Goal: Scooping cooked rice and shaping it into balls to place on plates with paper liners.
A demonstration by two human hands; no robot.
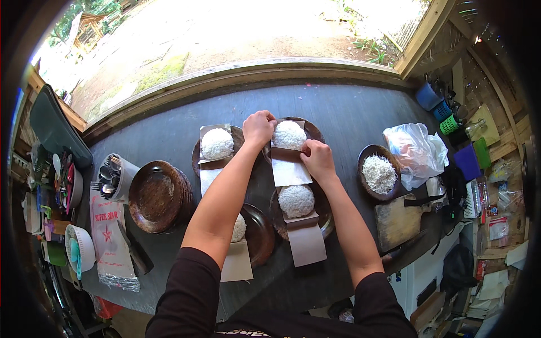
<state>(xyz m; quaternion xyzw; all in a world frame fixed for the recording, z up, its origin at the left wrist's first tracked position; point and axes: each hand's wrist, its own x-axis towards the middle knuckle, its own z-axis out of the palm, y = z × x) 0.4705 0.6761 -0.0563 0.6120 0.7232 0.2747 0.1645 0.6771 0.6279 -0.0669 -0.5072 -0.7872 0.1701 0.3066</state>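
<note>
Several dark brown plates bear white rice mounds on brown paper sheets. Around the far right mound [289, 135], both my hands pinch the paper wrapper [292, 172]. My left hand [258, 128] has its fingers closed at the paper's far left edge. On the near right side, my right hand [319, 158] grips a fold of the same paper. This paper hangs toward me over the plate's rim. Nearer to me is another rice mound [296, 201] on paper. At the far left lies a third rice mound [217, 143]; my left forearm partly covers a near left mound [239, 228].
A stack of brown plates [156, 197] stands left, beside a cutlery container [121, 179] and plastic packet [111, 242]. To the right are a bowl of white shreds [378, 173], a plastic bag [416, 153] and a wooden board [398, 222]. A knife [135, 250] lies near the packet.
</note>
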